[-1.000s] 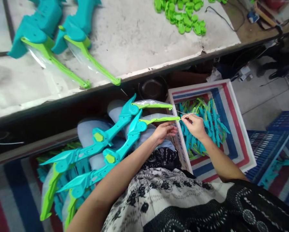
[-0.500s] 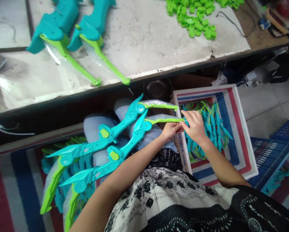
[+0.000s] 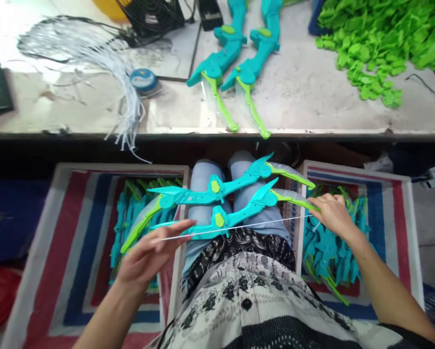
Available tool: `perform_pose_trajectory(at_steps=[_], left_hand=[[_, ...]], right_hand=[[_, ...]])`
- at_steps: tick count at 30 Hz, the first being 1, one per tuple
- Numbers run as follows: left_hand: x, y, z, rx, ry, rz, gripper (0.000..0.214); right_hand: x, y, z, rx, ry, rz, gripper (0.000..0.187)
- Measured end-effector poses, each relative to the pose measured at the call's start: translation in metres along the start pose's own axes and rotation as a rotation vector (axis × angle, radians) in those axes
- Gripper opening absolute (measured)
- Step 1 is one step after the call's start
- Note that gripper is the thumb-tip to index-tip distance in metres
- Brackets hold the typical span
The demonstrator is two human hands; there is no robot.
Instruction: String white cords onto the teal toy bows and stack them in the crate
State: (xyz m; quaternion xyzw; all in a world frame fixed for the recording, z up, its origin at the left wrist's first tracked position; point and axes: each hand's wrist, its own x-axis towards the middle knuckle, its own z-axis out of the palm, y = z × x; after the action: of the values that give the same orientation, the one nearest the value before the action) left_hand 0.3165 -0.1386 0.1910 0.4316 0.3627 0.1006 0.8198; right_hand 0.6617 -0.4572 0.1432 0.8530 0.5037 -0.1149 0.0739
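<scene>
Two teal toy bows with green limbs lie side by side across my lap: the farther toy bow (image 3: pixel 199 196) and the nearer toy bow (image 3: pixel 246 211). My right hand (image 3: pixel 333 213) is closed around the green tip of the nearer bow's right limb. A thin white string (image 3: pixel 239 226) runs taut from that tip to my left hand (image 3: pixel 148 252), which pinches its other end. The left hand covers the left end of the nearer bow.
More bows fill a striped-lined crate (image 3: pixel 399 232) on my right and another striped-lined crate (image 3: pixel 79 232) on my left. On the worktable (image 3: pixel 300 106) lie two bows (image 3: pixel 253 63), a bundle of white strings (image 3: pixel 119 72), a blue round container (image 3: pixel 143 80) and a green parts pile (image 3: pixel 384 53).
My left hand has moved from the right limb tip far to the left, drawing the string out along the nearer bow. My right hand stays at the tip. The view has swung left.
</scene>
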Motion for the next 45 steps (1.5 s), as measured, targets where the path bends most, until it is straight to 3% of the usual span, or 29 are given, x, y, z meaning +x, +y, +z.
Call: perform_pose_trajectory(at_steps=[3, 6, 8, 11, 14, 17, 19, 22, 26, 28, 32, 34, 36, 45], left_hand=[[-0.04, 0.001, -0.025, -0.166, 0.135, 0.189, 0.032], [-0.056, -0.013, -0.016, -0.21, 0.119, 0.203, 0.033], [-0.056, -0.025, -0.002, -0.186, 0.143, 0.192, 0.032], [-0.051, -0.041, 0.017, -0.161, 0.223, 0.121, 0.026], [-0.047, -0.051, 0.03, -0.228, 0.23, -0.026, 0.029], [-0.048, -0.054, 0.037, -0.236, 0.151, -0.095, 0.03], [-0.049, -0.053, 0.038, -0.245, 0.099, -0.065, 0.03], [-0.054, -0.052, 0.038, -0.32, 0.055, 0.012, 0.032], [-0.064, -0.049, 0.031, -0.292, 0.112, 0.104, 0.04], [-0.067, -0.045, 0.024, -0.256, 0.25, 0.166, 0.039], [-0.061, -0.034, -0.001, -0.228, 0.739, 0.355, 0.029], [-0.052, -0.028, -0.014, -0.161, 0.937, 0.434, 0.025], [-0.043, -0.022, -0.023, -0.077, 1.03, 0.474, 0.022], [-0.028, -0.015, -0.034, 0.057, 1.11, 0.527, 0.023]], right_hand=[[-0.001, 0.002, -0.003, -0.075, -0.059, 0.019, 0.023], [0.003, -0.003, -0.015, -0.155, -0.048, -0.013, 0.027], [0.015, -0.022, -0.029, -0.127, 0.092, -0.088, 0.035], [0.044, -0.094, -0.041, 0.115, 0.278, -0.367, 0.037], [0.072, -0.195, -0.032, 0.251, 0.111, -0.762, 0.028], [0.087, -0.275, -0.011, 0.15, 0.012, -0.866, 0.035], [0.09, -0.299, -0.004, 0.085, -0.032, -0.854, 0.042], [0.086, -0.296, -0.012, 0.064, -0.124, -0.843, 0.049], [0.081, -0.258, -0.03, 0.26, -0.311, -0.844, 0.058], [0.086, -0.238, -0.029, 0.471, -0.451, -0.829, 0.06], [0.103, -0.21, -0.019, 0.771, -0.675, -0.705, 0.064], [0.107, -0.204, -0.014, 0.815, -0.698, -0.667, 0.064], [0.107, -0.203, -0.012, 0.841, -0.689, -0.647, 0.064], [0.105, -0.207, -0.017, 0.893, -0.667, -0.649, 0.064]])
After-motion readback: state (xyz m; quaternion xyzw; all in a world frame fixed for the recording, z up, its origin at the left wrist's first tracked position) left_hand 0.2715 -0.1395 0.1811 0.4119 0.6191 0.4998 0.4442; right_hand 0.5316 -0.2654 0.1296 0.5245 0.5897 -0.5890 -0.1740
